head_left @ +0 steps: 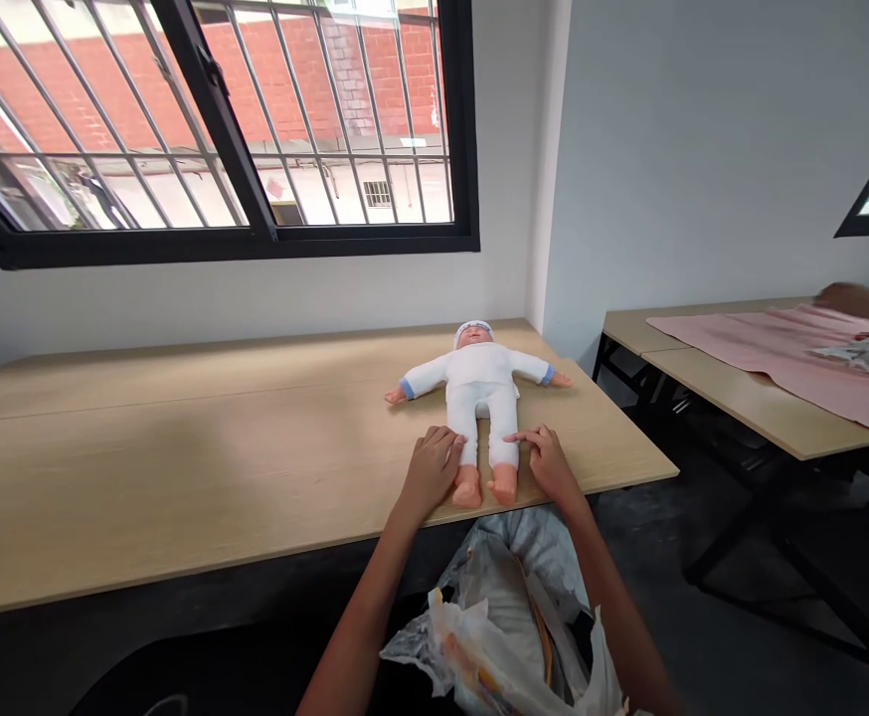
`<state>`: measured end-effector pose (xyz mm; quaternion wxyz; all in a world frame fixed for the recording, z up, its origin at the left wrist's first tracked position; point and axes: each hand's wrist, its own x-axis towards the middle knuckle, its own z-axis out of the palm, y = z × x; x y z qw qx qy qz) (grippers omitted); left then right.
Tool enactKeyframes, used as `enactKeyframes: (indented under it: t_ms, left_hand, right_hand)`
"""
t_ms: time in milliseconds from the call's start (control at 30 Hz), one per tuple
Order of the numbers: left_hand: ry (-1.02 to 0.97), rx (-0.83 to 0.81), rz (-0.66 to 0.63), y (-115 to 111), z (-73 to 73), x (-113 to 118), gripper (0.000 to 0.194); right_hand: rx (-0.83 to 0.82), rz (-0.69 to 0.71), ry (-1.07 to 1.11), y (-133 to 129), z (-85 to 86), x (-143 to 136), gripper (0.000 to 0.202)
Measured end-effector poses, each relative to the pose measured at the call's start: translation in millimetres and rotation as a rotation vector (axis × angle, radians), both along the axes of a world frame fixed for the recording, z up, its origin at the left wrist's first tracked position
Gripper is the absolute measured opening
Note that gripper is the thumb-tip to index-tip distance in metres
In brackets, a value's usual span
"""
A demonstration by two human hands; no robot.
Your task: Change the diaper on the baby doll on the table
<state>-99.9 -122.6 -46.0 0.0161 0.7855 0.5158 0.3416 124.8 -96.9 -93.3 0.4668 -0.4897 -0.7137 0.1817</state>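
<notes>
Probably a classroom or training room — plain pale walls [688, 159], a barred black-framed window [227, 129], a long wood-coloured table [241, 447] with a baby doll [481, 370] on it, and to the right a second table [733, 388] — pink cloth [763, 343] spread on it, another person's hand [852, 298] above.

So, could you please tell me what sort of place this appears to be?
Probably a classroom or training room: a baby doll lies on a long table, and a second table nearby bears a pink cloth.

The doll's suit [482, 367] looks like matt cloth; the tabletop [181, 457], smooth wood; the bag [471, 636], glossy plastic.
</notes>
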Motion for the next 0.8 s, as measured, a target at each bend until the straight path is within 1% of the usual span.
enactKeyframes:
  t_ms: [167, 267, 333, 400, 433, 567, 700, 800]
  left_hand:
    - [-0.003, -0.056, 0.026, 4, -1.0, 0, 0.034]
    - [-0.014, -0.1, -0.027, 4, -0.2, -8, 0.03]
    - [-0.004, -0.131, -0.071, 2, 2.2, -16, 0.035]
    - [0.031, -0.171, -0.11, -1, 6.1, -22, 0.045]
    - [0.052, -0.194, -0.127, -2, 8.2, -25, 0.046]
    - [0.094, -0.253, -0.165, -6, 13.3, -28, 0.044]
    - [0.108, -0.254, -0.166, -3, 10.2, -26, 0.038]
    - [0.134, -0.254, -0.153, 0, 7.1, -26, 0.039]
  right_hand:
    - [-0.001, 0.008, -0.069, 0, 1.4, 1, 0.048]
    - [-0.032, 0.064, -0.081, 0, 1.9, 4, 0.041]
    - [-0.037, 0.119, -0.09, -1, 2.3, 7, 0.038]
    - [-0.029, 0.176, -0.125, -4, 3.5, 10, 0.039]
    - [-0.023, 0.196, -0.152, -5, 4.5, 11, 0.04]
    - [-0.006, 0.235, -0.253, -10, 10.6, 14, 0.046]
    - [-0.019, 0.269, -0.305, -12, 17.4, 15, 0.048]
    - [-0.027, 0.269, -0.319, -14, 20.9, 16, 0.049]
